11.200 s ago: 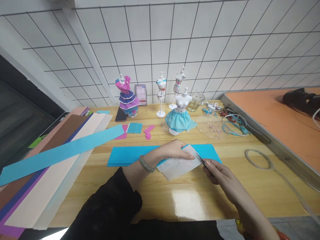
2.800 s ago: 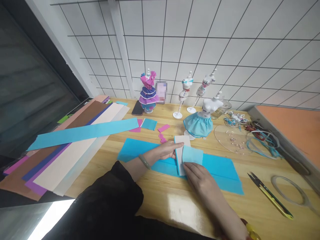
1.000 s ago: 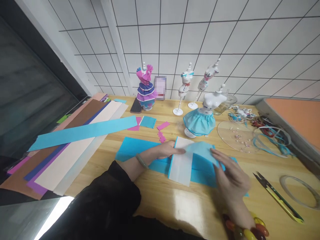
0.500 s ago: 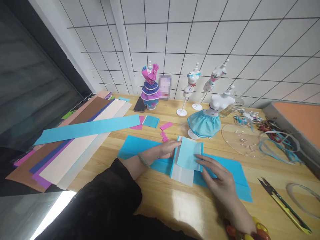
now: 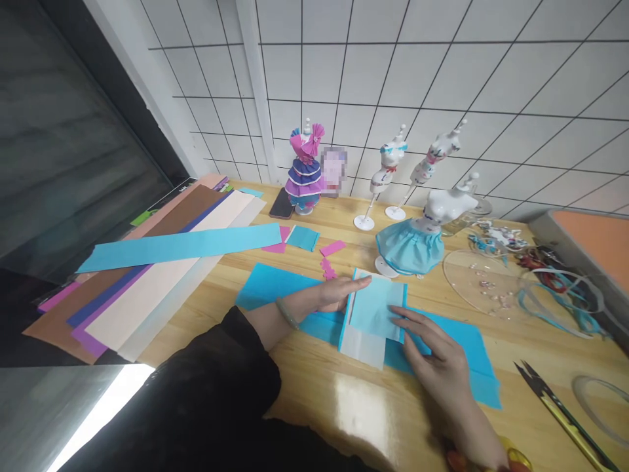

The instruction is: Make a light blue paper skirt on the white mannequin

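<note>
A light blue paper piece (image 5: 376, 305) with brighter blue edges lies over a whitish sheet (image 5: 362, 347). My left hand (image 5: 339, 293) grips the left side of these pieces, its thumb laid on the light blue one and its fingers partly hidden beneath. At their right edge, my right hand (image 5: 435, 351) pinches the light blue piece between thumb and fingers. Under both hands a long bright blue strip (image 5: 275, 286) lies across the wooden table (image 5: 304, 400).
Long coloured strips (image 5: 162, 282) are stacked at the left. Small mannequins, one in a blue skirt (image 5: 410, 248), stand behind the hands. A clear round tray (image 5: 452, 275) and yellow-handled snips (image 5: 560, 419) are at the right. A phone (image 5: 282, 204) lies at the back.
My left thumb has moved right, further over the light blue piece, which now lies flatter and closer to the left edge. The whole view has shifted slightly.
</note>
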A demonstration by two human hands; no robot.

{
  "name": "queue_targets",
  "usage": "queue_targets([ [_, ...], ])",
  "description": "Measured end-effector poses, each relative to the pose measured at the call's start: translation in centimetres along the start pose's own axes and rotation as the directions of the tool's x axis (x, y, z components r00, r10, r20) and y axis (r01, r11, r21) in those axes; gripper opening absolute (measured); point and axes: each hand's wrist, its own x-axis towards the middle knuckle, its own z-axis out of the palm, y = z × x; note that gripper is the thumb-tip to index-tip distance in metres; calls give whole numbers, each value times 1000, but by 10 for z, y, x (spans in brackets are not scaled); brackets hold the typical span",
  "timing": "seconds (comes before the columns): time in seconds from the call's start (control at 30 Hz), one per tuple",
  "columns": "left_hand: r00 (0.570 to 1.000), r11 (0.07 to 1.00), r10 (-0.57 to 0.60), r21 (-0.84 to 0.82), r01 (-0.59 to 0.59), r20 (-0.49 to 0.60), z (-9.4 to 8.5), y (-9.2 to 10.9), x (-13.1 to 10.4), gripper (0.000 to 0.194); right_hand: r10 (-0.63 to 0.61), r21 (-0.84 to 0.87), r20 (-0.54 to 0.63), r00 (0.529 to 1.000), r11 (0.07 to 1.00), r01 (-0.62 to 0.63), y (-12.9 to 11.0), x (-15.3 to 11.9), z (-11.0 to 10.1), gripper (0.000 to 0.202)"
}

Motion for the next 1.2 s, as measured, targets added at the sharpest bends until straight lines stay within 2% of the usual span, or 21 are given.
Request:
queue_targets([
  [0.17, 993, 995, 10, 99, -21, 116, 0, 6, -6, 27, 88, 81, -12, 996, 993, -87, 0, -2, -3, 24],
  [0.23, 993, 994, 28, 103, -39, 111, -2, 4, -5, 25, 203, 157, -49, 978, 969, -193, 0, -3, -4, 22],
  [0.27, 993, 995, 39, 91, -49, 111, -2, 2, -3, 26, 307, 215, -84, 948, 935, -283, 0, -3, -4, 21],
  [0.3, 991, 995, 53, 75, -62, 120, -3, -1, -2, 29, 431, 292, -117, 895, 876, -383, 0, -2, -3, 21],
  [0.37, 984, 994, 90, 48, -99, 155, -4, -6, 2, 36, 660, 471, -112, 743, 693, -545, 1, 1, -2, 33],
  [0.43, 976, 989, 118, 67, -132, 182, -4, -10, 3, 39, 784, 574, -6, 620, 510, -640, 3, 6, 1, 47],
  [0.5, 972, 982, 133, 108, -156, 194, -3, -12, 3, 38, 824, 563, 77, 562, 429, -707, 4, 10, 4, 52],
  [0.57, 973, 977, 125, 148, -155, 193, -3, -11, 2, 37, 829, 504, 113, 548, 427, -751, 4, 13, 6, 46],
  [0.67, 988, 973, 45, 219, -77, 149, -5, -11, 3, 37, 817, 472, 114, 565, 456, -754, 2, 14, 5, 37],
  [0.77, 993, 977, -28, 212, 3, 115, -7, -14, 6, 42, 839, 500, 41, 542, 452, -739, 3, 13, -3, 38],
  [0.93, 999, 991, -35, 127, 35, -5, -7, -15, 8, 42, 891, 494, -168, 421, 446, -746, 10, 13, -20, 38],
  [1.03, 1000, 997, -12, 81, 13, -14, -5, -10, 6, 42, 902, 465, -229, 365, 431, -773, 12, 16, -26, 39],
  [1.1, 1000, 999, 2, 39, -2, 8, -4, -8, 5, 42, 895, 441, -259, 362, 443, -780, 11, 16, -27, 39],
  [1.2, 1000, 1000, 7, 15, -7, 27, -4, -10, 5, 43, 878, 406, -260, 402, 477, -779, 10, 16, -25, 34],
])
